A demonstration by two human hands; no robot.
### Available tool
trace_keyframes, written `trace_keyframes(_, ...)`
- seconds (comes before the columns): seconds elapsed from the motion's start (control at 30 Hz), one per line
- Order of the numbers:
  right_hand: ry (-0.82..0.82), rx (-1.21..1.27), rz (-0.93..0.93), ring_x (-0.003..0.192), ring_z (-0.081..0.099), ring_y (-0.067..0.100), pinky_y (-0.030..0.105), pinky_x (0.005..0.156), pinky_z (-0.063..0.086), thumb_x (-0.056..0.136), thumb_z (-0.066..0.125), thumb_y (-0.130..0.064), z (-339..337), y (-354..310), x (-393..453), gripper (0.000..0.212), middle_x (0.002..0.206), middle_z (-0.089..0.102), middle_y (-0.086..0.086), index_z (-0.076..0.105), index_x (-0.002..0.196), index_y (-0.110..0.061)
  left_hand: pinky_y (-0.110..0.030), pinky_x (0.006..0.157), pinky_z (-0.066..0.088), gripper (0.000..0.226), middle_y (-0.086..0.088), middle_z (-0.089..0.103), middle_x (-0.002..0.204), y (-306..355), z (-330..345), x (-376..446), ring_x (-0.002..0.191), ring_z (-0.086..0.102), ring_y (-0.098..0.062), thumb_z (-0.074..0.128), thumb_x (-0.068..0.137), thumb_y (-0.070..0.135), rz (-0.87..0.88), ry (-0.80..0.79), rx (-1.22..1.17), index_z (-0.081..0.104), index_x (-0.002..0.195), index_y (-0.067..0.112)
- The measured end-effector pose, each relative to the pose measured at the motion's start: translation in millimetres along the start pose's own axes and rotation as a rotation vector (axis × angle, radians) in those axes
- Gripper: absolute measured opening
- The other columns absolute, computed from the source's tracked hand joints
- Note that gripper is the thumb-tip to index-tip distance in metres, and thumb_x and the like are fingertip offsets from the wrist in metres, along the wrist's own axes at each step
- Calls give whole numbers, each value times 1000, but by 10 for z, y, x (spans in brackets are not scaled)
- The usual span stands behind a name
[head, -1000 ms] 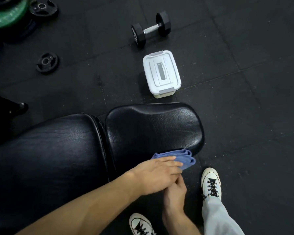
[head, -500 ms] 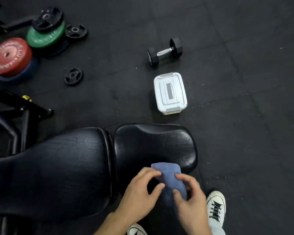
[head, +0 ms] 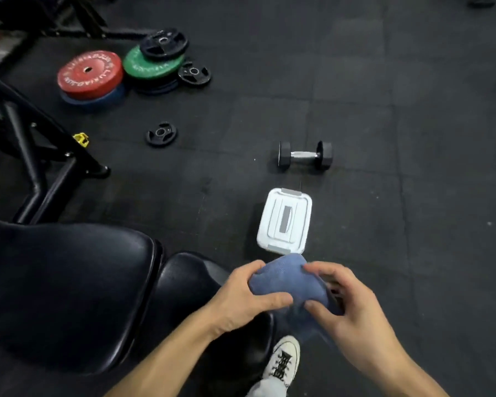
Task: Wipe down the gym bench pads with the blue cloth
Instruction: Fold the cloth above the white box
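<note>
**Cloth bunched up over the seat pad**

Both hands are gripping the blue cloth [head: 288, 285], left hand [head: 242, 300] and right hand [head: 351, 308] curling around it. It's looking soft, crumpled into a rounded lump, hovering over the glossy black seat pad [head: 189, 277] beside the bigger back pad [head: 66, 285].

Pale raised lettering rings the face of the red weight plate [head: 90, 73], far up and to the left of the grip, but it is too blurred to read. The green weight plate [head: 152, 64] beside it also carries lettering, equally illegible. No other text shows.
</note>
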State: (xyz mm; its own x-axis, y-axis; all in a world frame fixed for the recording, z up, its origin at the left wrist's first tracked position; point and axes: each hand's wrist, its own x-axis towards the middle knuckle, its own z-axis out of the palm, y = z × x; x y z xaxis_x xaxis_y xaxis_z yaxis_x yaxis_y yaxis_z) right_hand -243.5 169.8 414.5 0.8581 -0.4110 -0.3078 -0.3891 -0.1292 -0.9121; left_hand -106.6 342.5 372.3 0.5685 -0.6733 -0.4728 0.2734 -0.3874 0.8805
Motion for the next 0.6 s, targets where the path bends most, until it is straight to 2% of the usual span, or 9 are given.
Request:
trace_keyframes(0.03,-35,-58,34,104,67,2,15,84,54,78,83,-1,-96,-18,172,70,125,64,-20,61,124,-49,-52,82,57,46,-11,75,91,7,27,81,85,67,-15,94,68,32,5,59,-31,65,96,10)
trace_keyframes(0.1,-156,-170,136,100,68,-2,18,81,57,74,89,-12,-272,-20,555,83,122,63,-21,47,135,-49,-48,77,58,44,-4,73,85,-9,60,257,81,66,-15,94,66,31,11,156,-95,63,91,13)
trace_keyframes(0.17,-294,-193,252,96,72,-1,22,80,59,71,93,-17,-376,16,976,88,112,72,-13,43,138,-41,-41,72,57,37,-1,74,83,-53,74,461,80,67,-14,93,66,27,-5,240,-154,64,88,19)
trace_keyframes(0.2,-343,-157,303,94,75,3,22,78,59,71,94,-17,-398,42,1157,81,107,77,-7,49,135,-35,-38,70,57,35,-2,75,83,-76,87,553,79,68,-14,93,66,23,-22,278,-186,65,88,21)
trace_keyframes(0.27,-387,-72,344,92,76,7,19,74,57,77,89,-21,-424,80,1507,51,99,81,-3,67,122,-21,-34,70,56,32,-2,75,82,-114,121,757,79,68,-12,90,68,15,-43,360,-238,66,89,20)
trace_keyframes(0.33,-380,-54,358,87,75,9,18,70,55,88,79,-26,-424,102,1846,21,93,82,-1,77,105,-13,-31,71,57,31,-1,76,85,-121,132,967,80,68,-9,89,71,13,-79,437,-226,67,93,18)
trace_keyframes(0.37,-380,-79,358,83,74,10,19,68,55,92,75,-27,-435,124,1992,16,88,81,-1,78,98,-13,-30,72,57,30,-1,77,87,-115,139,1060,81,68,-8,88,73,15,-101,467,-230,68,95,18)
trace_keyframes(0.5,-405,-229,309,68,68,6,20,61,52,94,72,-33,-459,126,2581,17,76,75,-3,75,85,-19,-28,68,59,18,0,78,92,-55,118,1445,85,72,-8,80,86,26,-187,558,-303,70,100,20)
trace_keyframes(0.6,-453,-295,236,61,61,6,21,57,50,94,72,-35,-459,224,3039,19,66,69,-6,74,82,-20,-23,61,54,14,7,75,82,-73,114,1774,77,70,-4,77,90,32,-277,673,-312,68,94,22)
